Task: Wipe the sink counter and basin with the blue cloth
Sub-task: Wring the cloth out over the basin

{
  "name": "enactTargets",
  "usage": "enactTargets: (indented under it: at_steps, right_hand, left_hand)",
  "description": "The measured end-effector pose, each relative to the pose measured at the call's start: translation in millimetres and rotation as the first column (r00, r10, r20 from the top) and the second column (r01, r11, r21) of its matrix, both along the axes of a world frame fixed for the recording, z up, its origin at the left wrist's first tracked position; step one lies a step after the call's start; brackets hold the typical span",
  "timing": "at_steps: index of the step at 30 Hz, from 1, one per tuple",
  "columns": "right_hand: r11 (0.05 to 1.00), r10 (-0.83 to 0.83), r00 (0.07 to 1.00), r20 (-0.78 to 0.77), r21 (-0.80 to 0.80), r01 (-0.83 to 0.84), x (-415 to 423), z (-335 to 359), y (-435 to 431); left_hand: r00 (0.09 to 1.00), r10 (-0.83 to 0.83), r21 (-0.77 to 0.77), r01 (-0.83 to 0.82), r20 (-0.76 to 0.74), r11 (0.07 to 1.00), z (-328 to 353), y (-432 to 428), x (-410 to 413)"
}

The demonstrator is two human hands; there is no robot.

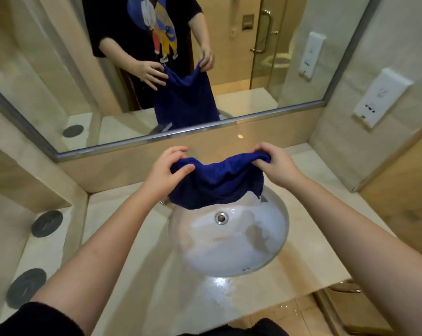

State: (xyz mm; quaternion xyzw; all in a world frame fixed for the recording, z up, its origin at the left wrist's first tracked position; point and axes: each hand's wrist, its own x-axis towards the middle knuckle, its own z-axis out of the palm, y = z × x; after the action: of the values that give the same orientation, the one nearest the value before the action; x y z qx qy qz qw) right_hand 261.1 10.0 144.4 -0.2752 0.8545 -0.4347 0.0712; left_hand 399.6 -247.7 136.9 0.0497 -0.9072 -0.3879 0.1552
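The blue cloth point(217, 180) hangs spread out above the back of the white basin point(231, 241), hiding the tap. My left hand point(167, 170) pinches its top left corner between thumb and fingers. My right hand point(274, 163) grips the bunched top right corner. The cloth's lower edge droops over the basin's far rim, just behind the metal drain point(221, 218). The beige stone counter point(122, 229) surrounds the basin and looks wet near its front edge.
A wide mirror point(59, 81) with a metal frame stands behind the counter and reflects me and the cloth. A white wall socket point(380, 98) is on the right wall. A dark round disc point(47, 223) lies at the counter's left, mirrored in the side wall.
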Motion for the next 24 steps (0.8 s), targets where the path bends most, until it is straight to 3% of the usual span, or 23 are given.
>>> enactTargets:
  at_steps: [4, 7, 11, 16, 18, 21, 24]
  right_hand:
    - [0.982, 0.071, 0.997, -0.019, -0.173, -0.073, 5.1, 46.0, -27.6]
    - [0.947, 0.079, 0.993, 0.09, -0.319, -0.047, 9.2, 71.8, -41.6]
    - [0.919, 0.124, 0.969, 0.212, -0.394, -0.031, 5.8, 92.1, -44.4]
    - [0.813, 0.432, 0.781, 0.451, -0.569, -0.121, -10.3, 105.1, -32.4]
    - [0.83, 0.439, 0.792, 0.425, -0.529, -0.176, -13.2, 106.1, -31.4]
    - [0.884, 0.364, 0.899, 0.242, -0.395, -0.251, -14.5, 105.0, -33.4]
    - [0.919, 0.257, 0.953, 0.163, -0.348, -0.188, -18.9, 106.7, -36.5]
  left_hand:
    - [0.999, -0.047, 0.144, 0.05, -0.022, 0.988, 42.0, 32.2, -28.3]
    - [0.998, -0.053, 0.251, 0.057, -0.025, 0.966, 66.1, 53.8, -42.5]
    - [0.999, -0.019, 0.37, 0.029, -0.031, 0.929, 82.0, 72.7, -49.9]
    - [0.995, 0.104, 0.35, -0.097, -0.001, 0.932, 92.2, 84.4, -56.6]
    - [0.992, 0.125, 0.303, -0.117, -0.009, 0.946, 92.0, 86.7, -56.5]
    - [0.996, 0.084, 0.261, -0.071, -0.038, 0.963, 92.1, 93.5, -57.3]
    - [0.99, 0.1, 0.282, -0.068, -0.099, 0.957, 95.0, 96.7, -60.2]
